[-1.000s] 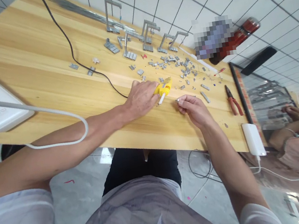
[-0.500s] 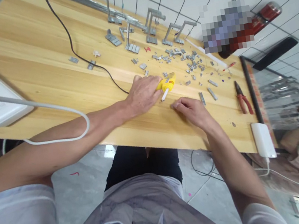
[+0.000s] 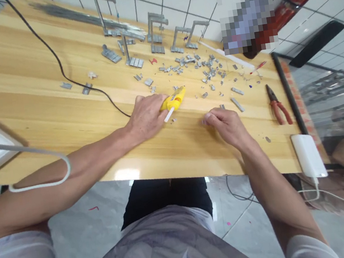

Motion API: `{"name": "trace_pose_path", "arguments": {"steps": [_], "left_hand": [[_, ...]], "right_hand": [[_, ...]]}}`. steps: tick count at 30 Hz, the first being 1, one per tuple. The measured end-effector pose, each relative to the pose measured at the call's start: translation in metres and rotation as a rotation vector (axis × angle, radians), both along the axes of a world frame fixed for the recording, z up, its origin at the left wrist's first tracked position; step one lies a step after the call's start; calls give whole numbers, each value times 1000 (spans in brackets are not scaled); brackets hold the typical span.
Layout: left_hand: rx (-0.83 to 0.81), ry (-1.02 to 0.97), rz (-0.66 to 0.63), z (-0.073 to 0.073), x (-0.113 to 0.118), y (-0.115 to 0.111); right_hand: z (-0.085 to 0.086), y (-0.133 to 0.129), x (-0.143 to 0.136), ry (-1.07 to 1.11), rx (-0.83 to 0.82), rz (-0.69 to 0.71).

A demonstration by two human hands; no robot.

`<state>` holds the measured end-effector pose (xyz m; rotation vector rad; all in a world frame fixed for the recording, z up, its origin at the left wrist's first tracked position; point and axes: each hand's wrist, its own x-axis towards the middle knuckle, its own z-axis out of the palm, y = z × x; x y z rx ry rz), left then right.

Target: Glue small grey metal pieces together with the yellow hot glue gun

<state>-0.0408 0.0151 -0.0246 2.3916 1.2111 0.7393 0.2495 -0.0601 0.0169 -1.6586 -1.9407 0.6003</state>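
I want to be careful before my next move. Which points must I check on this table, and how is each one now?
1. Yellow glue gun held in the left hand: ok.
2. Small part secure in the right hand: cannot tell, the fingertips hide it.
3. Black cord off the small grey pieces: not ok, it crosses one.
4. Pliers away from both hands: ok.
5. Grey frames upright: ok.
6. Glue gun hot: cannot tell.

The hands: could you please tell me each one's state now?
Left hand: closed on the yellow glue gun.
Right hand: closed; whether holding anything cannot be told.
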Motion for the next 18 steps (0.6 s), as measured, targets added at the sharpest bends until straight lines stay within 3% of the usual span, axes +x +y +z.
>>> {"name": "trace_pose_path", "arguments": {"steps": [5, 12, 14, 18], "left_hand": [[-1, -13, 8, 0, -2, -3], [14, -66, 9, -3, -5, -5], [32, -85, 17, -5, -5, -5], [44, -96, 20, -7, -4, -4]], "right_hand": [[-3, 6, 4, -65, 189, 50], [21, 1, 15, 27, 262, 117], [24, 6, 19, 32, 256, 67], [14, 36, 31, -243, 325, -109]]}}
